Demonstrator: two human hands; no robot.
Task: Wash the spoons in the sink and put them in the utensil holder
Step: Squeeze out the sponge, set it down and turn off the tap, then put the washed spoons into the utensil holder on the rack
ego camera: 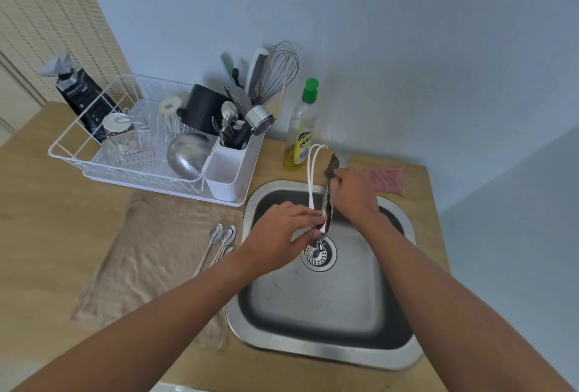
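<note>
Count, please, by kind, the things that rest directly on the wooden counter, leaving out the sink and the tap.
Dish rack: 1
Towel: 1
Soap bottle: 1
Pink cloth: 1
Dark bag: 1
Total: 5

Several metal spoons [221, 243] lie side by side on the beige cloth left of the steel sink [316, 307]. The white utensil holder [227, 169] stands upright at the rack's right end.
</note>
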